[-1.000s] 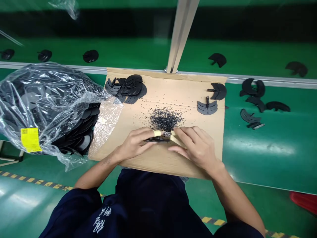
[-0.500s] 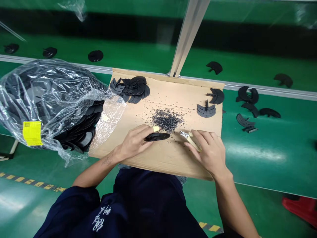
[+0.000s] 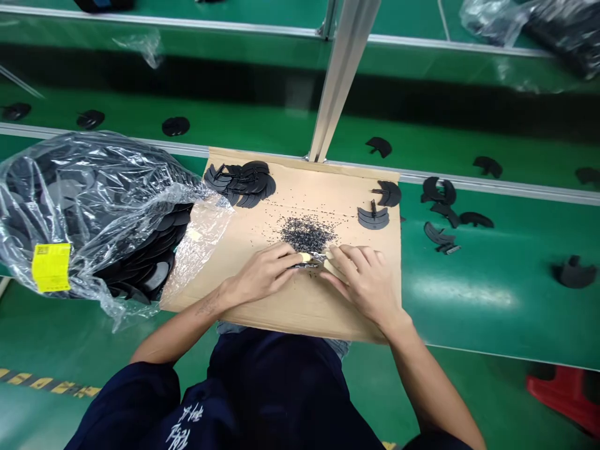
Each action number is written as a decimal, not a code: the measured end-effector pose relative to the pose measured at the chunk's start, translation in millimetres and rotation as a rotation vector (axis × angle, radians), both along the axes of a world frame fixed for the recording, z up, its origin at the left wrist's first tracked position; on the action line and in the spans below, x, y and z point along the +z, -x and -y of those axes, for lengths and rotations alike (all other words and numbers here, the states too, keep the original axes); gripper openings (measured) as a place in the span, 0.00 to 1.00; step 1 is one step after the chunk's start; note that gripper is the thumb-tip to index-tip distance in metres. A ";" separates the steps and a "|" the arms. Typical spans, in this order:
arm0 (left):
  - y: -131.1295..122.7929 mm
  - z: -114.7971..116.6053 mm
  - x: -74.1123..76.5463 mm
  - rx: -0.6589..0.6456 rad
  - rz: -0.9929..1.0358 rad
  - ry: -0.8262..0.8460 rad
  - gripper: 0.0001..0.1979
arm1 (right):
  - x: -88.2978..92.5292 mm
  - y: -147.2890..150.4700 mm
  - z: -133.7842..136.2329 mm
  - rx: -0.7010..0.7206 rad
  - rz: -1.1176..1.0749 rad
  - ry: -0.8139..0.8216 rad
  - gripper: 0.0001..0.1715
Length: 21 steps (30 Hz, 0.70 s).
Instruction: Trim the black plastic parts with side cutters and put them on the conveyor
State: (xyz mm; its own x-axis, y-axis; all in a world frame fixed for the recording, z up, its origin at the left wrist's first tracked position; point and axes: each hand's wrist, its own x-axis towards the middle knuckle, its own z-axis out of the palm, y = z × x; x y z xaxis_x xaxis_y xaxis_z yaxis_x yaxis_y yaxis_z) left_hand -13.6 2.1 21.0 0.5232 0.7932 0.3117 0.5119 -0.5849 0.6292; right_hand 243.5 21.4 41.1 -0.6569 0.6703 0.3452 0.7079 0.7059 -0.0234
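My left hand [image 3: 265,272], with a yellow wrap on one fingertip, is closed on a black plastic piece [image 3: 305,265], now seen nearly edge-on. In my right hand [image 3: 368,281] is a pair of nippers [image 3: 334,270] with cream handles. Their metal jaws meet the piece by my left fingertips; whether the jaws are closed I cannot tell. Just beyond both hands lies a heap of small black plastic bits [image 3: 307,234] on a cardboard sheet [image 3: 276,306].
Curved black parts are piled [image 3: 248,184] at the cardboard's far left; two more [image 3: 374,217] lie far right. A clear plastic bag [image 3: 94,187] full of black parts stands left. Loose parts [image 3: 439,234] lie on the green table [image 3: 492,319]. A metal post [image 3: 335,81] rises behind.
My hands have come together, bringing the nippers' jaws to the black piece. The piece has turned from showing its broad face to nearly edge-on. The head view has tilted up.
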 end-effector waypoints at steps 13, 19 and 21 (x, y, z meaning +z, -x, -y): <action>78.6 -181.6 28.3 0.298 -0.075 -0.111 0.22 | -39.8 -57.0 19.8 -0.251 -0.077 0.094 0.21; 91.4 -266.4 5.9 0.431 -0.549 -0.019 0.22 | -54.3 -64.4 34.5 -0.327 -0.098 0.175 0.26; 92.1 -278.4 -1.3 0.446 -0.611 0.026 0.22 | -53.7 -69.5 38.5 -0.319 -0.117 0.187 0.28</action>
State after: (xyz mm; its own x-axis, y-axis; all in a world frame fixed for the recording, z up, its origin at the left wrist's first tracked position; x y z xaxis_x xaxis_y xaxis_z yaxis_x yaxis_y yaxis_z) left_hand -105.7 280.5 19.7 0.2241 0.9734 0.0474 0.9587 -0.2289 0.1687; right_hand 313.0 -17.1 -12.6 -0.3691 0.8928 0.2581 0.8760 0.4270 -0.2242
